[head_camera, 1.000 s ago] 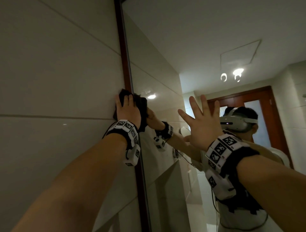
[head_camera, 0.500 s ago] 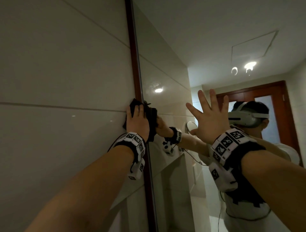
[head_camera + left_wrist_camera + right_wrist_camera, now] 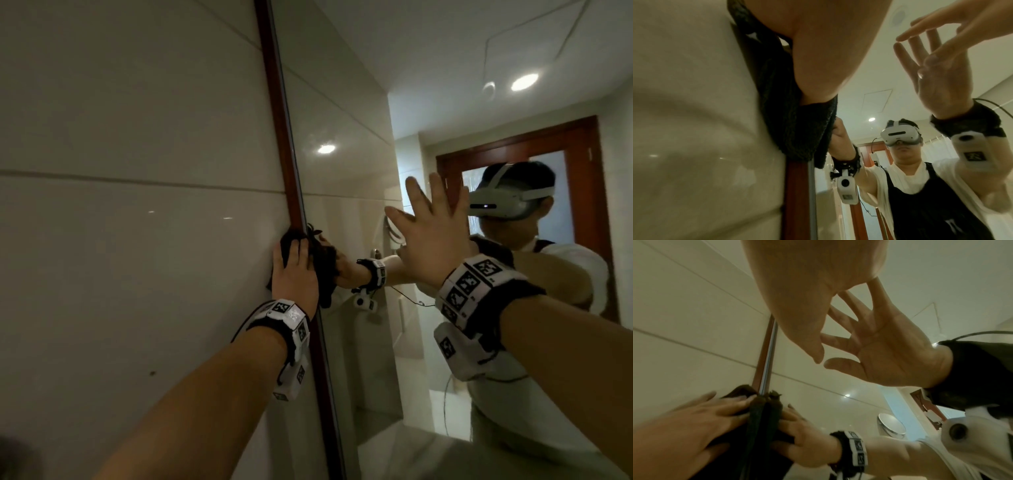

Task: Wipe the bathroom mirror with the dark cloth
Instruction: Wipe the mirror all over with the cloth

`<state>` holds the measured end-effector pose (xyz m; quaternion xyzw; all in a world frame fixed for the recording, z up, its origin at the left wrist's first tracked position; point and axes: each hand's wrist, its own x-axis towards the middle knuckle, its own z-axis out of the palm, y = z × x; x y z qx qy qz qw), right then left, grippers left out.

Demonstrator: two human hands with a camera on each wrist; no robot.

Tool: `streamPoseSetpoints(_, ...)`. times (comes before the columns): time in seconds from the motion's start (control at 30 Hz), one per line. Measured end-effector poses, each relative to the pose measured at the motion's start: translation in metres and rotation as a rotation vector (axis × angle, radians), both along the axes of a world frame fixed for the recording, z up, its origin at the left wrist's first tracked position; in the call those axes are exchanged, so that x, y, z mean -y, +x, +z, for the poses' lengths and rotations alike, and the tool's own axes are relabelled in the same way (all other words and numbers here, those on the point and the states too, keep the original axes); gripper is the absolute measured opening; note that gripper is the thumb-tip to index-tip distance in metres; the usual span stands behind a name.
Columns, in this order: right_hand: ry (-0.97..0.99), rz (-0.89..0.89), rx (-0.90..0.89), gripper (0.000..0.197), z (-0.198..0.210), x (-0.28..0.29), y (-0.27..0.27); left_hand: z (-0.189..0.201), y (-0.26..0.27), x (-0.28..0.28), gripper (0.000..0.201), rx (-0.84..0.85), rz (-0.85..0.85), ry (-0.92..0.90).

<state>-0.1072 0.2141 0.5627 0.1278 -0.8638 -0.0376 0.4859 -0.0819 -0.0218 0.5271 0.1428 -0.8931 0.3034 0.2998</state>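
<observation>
The left hand presses the dark cloth flat with straight fingers against the left edge of the mirror, right on its wooden frame. Compared with a second ago, hand and cloth sit lower along that frame, below the tile seam they were above before, so the stroke is running down the mirror's left border. I judge the wipe to be mid-pass, with the glass to the right of the frame yet to be covered.

The right hand is spread wide, fingers apart, holding nothing, raised in front of the glass to the right of the frame; whether its fingertips touch the glass I cannot tell.

Left of the frame runs a glossy tiled wall. In the mirror show the person's reflection, ceiling lights and a wooden door.
</observation>
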Motion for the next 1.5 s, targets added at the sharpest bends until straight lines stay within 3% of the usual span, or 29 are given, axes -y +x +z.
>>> streamPoseSetpoints(0.27,0.034,-0.036,0.007,0.09,-0.023,0.005,-0.013,0.007,-0.003,0.004,0.065,0.054,0.069,-0.073)
streamPoseSetpoints(0.47,0.03,-0.016,0.033,0.09,-0.023,0.004,-0.016,0.075,-0.012,0.008,0.064,-0.049,0.067,-0.041)
streamPoseSetpoints(0.57,0.034,-0.023,0.043,0.093,-0.023,0.004,-0.017,0.091,-0.017,0.005,0.064,-0.097,0.076,-0.03)
streamPoseSetpoints(0.8,0.032,-0.032,0.033,0.095,-0.025,0.006,-0.015,0.069,-0.014,0.004,0.062,-0.113,0.024,-0.003)
streamPoseSetpoints(1.1,0.003,-0.071,0.021,0.095,-0.038,0.016,-0.014,-0.038,0.006,0.004,0.067,0.12,0.046,-0.08)
streamPoseSetpoints(1.33,0.169,-0.011,0.101,0.088,-0.079,0.004,-0.024,-0.035,0.002,0.008,0.072,0.124,0.087,-0.137)
streamPoseSetpoints(1.5,0.125,0.061,0.013,0.088,-0.086,0.006,-0.027,0.007,-0.007,0.005,0.067,0.032,0.095,-0.105)
